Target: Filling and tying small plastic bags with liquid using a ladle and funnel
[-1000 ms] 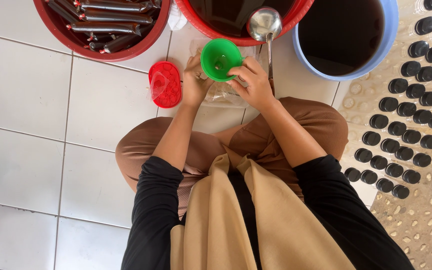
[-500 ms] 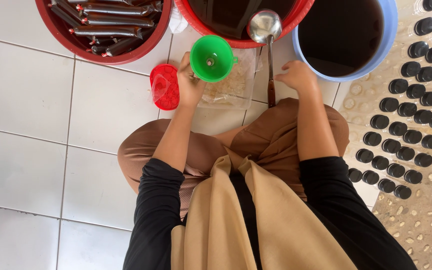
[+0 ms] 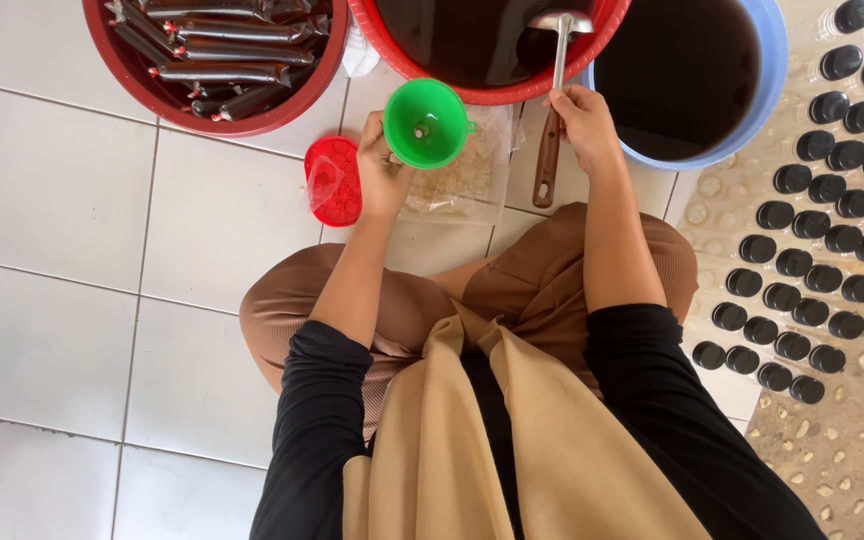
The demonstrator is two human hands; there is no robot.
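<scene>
My left hand [image 3: 384, 175] holds a green funnel [image 3: 424, 122] upright, above a clear plastic bag [image 3: 457, 185] lying on the tiled floor. My right hand [image 3: 582, 120] grips the handle of a metal ladle [image 3: 555, 70]; the ladle's bowl dips into dark liquid in a red basin [image 3: 602, 40] at the top middle. I sit on the floor with knees spread, in brown trousers, black sleeves and a tan cloth.
A red bowl [image 3: 282, 105] at the top left holds several filled, tied dark tubes. A blue tub [image 3: 767, 90] of dark liquid stands at the top right. A small red lid [image 3: 334, 180] lies by my left hand. Rows of black-capped bottles [image 3: 812, 230] fill the right side.
My right hand left the funnel, moved right and took the ladle's handle. The ladle's bowl has gone down into the red basin. The left hand keeps the funnel.
</scene>
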